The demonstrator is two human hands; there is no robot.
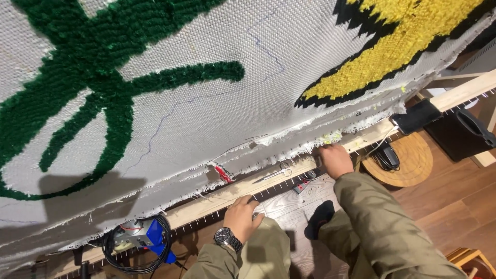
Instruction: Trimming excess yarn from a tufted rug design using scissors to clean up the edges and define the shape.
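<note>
A grey tufting cloth (pixel 217 113) with green tufted shapes (pixel 98 88) and a yellow-and-black patch (pixel 392 41) is stretched on a wooden frame (pixel 248 188). My left hand (pixel 243 214), with a wristwatch (pixel 227 238), rests fingers curled against the frame's lower bar. My right hand (pixel 335 159) grips the frayed cloth edge at the bar farther right. Small scissors (pixel 279 171) lie on the bar between my hands.
A blue tufting gun (pixel 142 235) wrapped in black cable hangs at the lower left. A phone (pixel 416 116) sits on the bar at right, above a round wooden stool (pixel 413 160) and a black bag (pixel 460 134). Wood floor lies below.
</note>
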